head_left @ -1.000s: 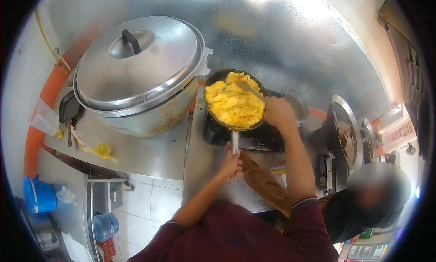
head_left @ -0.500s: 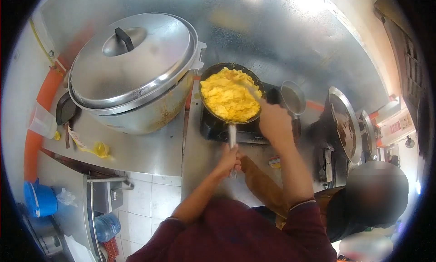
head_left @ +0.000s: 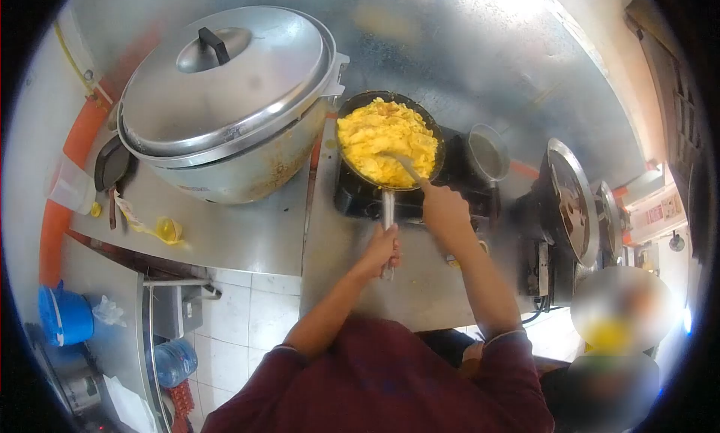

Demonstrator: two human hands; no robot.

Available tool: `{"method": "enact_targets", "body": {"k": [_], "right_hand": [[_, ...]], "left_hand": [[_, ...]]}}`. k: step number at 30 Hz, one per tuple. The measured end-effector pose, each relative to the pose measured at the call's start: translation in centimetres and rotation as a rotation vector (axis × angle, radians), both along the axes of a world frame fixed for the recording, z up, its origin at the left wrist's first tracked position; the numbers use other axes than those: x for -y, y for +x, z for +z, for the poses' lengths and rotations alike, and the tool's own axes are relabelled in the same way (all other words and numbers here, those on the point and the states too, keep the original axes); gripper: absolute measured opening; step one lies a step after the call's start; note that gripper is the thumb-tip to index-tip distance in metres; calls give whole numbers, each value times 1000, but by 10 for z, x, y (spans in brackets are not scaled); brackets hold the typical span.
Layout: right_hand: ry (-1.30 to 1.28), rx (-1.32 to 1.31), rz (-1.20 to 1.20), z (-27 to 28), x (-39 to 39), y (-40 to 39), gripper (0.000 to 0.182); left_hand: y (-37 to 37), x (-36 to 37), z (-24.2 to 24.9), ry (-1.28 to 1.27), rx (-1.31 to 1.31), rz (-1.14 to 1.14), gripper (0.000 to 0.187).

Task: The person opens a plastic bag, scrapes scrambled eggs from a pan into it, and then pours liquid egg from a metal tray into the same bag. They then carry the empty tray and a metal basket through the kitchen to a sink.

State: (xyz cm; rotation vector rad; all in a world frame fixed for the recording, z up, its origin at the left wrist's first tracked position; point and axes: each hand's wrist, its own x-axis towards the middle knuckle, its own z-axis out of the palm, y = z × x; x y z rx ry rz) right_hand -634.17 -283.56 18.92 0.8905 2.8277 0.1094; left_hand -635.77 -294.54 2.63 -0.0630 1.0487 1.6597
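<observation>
My left hand (head_left: 380, 251) is closed around the metal handle of a black frying pan (head_left: 409, 99), which sits over a black stove (head_left: 352, 199). Yellow scrambled eggs (head_left: 384, 129) fill most of the pan. A spatula (head_left: 409, 167) is gripped in my right hand (head_left: 446, 210) at the pan's lower right edge. Its flat end is in the eggs, so the tip is partly hidden.
A large lidded metal pot (head_left: 225, 95) stands to the left of the stove. On the right are a small pan (head_left: 487, 152) and a large wok (head_left: 571, 197). A yellow ladle (head_left: 166, 229) lies on the left counter. Another person is at the lower right.
My right hand has drawn the spatula down toward the pan's near edge, and the eggs have shifted. The brown-sleeved arm of another person has gone from beside my hands.
</observation>
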Motion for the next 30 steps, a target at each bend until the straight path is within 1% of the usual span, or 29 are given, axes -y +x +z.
{"method": "enact_targets", "body": {"k": [3,6,9,10,12,14,16,19,20,22,23,25,26,27,28,30], "right_hand": [[21,-9,29,33,-1,9,45],[39,-95,10,74,24,28,45],[-17,-69,57,88,44,36,45],[-14,-34,58,77,45,30,45],[-9,38,58,34,39,16,45],[1,5,38,8,25,4,46],[8,-13,42,7,18,0,45],[10,-27,94,35,8,20,43],[25,-55,115,43,11,28,42],[40,-62,42,59,26,35,42],[52,-69,-2,63,29,35,42],[63,-25,9,38,24,26,43],[66,4,28,16,14,21,43],[71,30,42,6,8,21,43],[50,23,43,9,4,23,44],[11,4,52,24,-5,25,45]], "left_hand": [[-4,-2,1,11,27,-7,20],[-3,-1,4,9,38,-4,21],[-3,-3,-3,15,6,3,21],[-3,-3,-5,18,-9,3,22],[-2,-3,-3,-16,-9,10,23],[-2,-3,-4,-26,-27,4,23],[-4,-4,-12,-5,-52,11,24],[-4,4,-11,130,298,86,26],[-4,6,-19,164,324,126,28],[4,5,-50,231,377,191,34],[4,2,-69,152,360,231,34],[4,-4,-103,-10,318,292,35],[6,-5,-105,-26,251,324,32],[6,-8,-106,-42,181,349,31],[3,-12,-105,-53,107,373,29],[-10,-22,-86,-231,-8,370,31]]}}
